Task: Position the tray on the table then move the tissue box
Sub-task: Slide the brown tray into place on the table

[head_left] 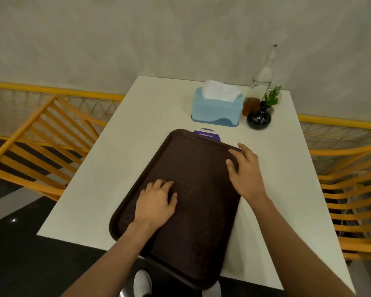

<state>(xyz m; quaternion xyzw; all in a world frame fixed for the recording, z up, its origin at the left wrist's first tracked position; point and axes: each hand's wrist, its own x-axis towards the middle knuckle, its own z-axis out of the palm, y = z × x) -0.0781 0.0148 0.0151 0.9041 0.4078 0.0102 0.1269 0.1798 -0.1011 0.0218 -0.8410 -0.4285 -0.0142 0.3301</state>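
Nearest me, my left hand (155,202) lies flat and open on the brown tray (193,211), which overhangs the counter (137,133) edge; my right hand (244,170) presses open-palmed by its far corner. Beyond, a purple sticker (207,135) reads "Clean as you go", before the blue tissue box (216,110).

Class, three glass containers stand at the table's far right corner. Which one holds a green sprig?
The round black vase, nearest the tray. The tall clear bottle and the amber jar hold no plant.
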